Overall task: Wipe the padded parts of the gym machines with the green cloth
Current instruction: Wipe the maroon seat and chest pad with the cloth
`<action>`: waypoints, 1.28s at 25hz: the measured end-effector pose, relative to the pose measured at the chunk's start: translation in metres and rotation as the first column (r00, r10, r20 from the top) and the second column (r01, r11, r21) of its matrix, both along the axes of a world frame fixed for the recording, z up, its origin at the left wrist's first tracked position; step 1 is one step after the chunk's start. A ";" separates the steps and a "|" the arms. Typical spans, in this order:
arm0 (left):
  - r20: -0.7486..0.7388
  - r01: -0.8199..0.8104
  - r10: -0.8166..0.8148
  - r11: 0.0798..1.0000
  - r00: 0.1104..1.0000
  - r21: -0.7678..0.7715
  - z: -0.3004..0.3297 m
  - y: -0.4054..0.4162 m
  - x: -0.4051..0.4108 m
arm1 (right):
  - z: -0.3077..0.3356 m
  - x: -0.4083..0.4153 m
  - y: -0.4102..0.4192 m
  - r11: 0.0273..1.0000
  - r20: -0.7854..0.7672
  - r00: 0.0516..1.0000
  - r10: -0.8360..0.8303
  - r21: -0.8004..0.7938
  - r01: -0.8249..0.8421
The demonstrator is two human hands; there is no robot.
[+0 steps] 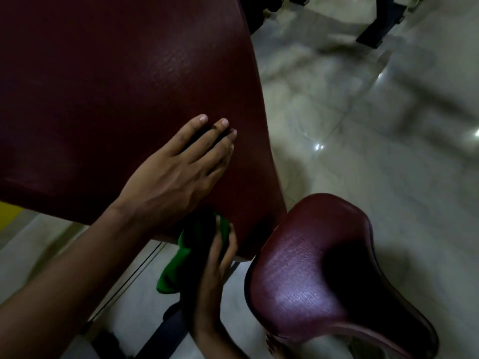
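1. The person leans over a big dark-red back pad (124, 94) that fills the upper left of the view.
2. The left hand (178, 172) lies flat on the pad near its lower right corner, fingers straight and slightly spread, the fingertips resting on the vinyl.
3. The right hand (212, 278) comes up from below, beneath the left wrist, and presses the green cloth (186, 250) against the lower edge of the pad; its fingers are stretched out and close together over the cloth.
4. Part of the cloth hangs down loose below the pad's edge, left of the right hand.
5. Just right of the hands sits a smaller dark-red seat pad (324, 275), its top shiny.
6. A pale, glossy tiled floor (375, 125) spreads beyond, with dark machine legs (381, 24) at the top.
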State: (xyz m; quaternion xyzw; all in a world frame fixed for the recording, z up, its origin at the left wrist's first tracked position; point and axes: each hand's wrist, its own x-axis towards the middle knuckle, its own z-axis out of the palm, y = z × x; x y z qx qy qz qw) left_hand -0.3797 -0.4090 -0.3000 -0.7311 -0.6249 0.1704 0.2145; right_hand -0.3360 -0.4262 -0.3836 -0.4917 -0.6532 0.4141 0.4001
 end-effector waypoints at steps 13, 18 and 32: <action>-0.041 -0.019 0.020 1.000 0.999 0.008 -0.015 0.008 0.004 | -0.068 0.050 0.122 0.973 0.016 0.999 0.031 -0.230 -0.027; 0.005 -0.032 0.032 0.999 0.999 -0.024 -0.021 0.020 0.009 | -0.078 0.059 0.091 0.987 0.055 0.997 0.053 -0.157 -0.043; 0.015 -0.020 0.021 0.999 1.000 -0.025 -0.032 0.019 0.010 | -0.093 0.067 0.033 0.984 0.026 1.000 0.016 -0.178 -0.011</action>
